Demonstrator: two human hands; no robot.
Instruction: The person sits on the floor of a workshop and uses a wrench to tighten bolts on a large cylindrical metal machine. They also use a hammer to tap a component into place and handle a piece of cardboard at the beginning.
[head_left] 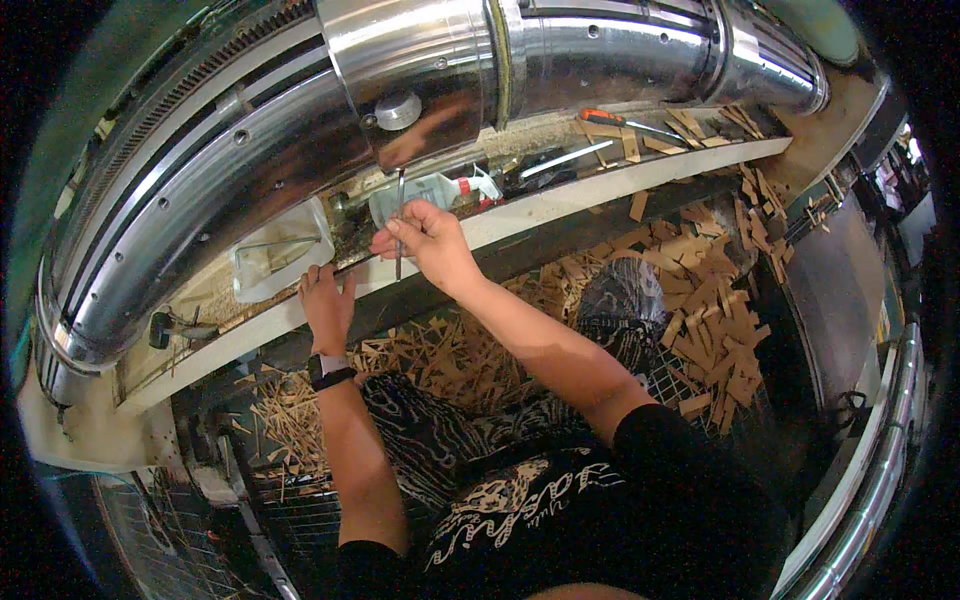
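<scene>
My right hand (430, 245) is closed round a thin metal rod (401, 187), fingers pinching it about midway. The rod stands nearly upright, its top end at the lower edge of a wide steel collar (410, 70) on the big steel cylinder (270, 130). Whether the tip sits in a hole there is too small to tell. Lower and to the left, my left hand (328, 298) lies with its fingers stretched out on the pale beam (500, 228), close to a clear plastic tray (283, 250). A dark watch (330, 371) is on that wrist.
Behind the beam lie a spray bottle (425, 193) with a red-and-white head and an orange-handled screwdriver (605, 118). A black-headed tool (165, 330) lies at the left end. Cardboard scraps (715, 310) are heaped below the beam, around my legs. A metal pipe (880, 450) runs along the right.
</scene>
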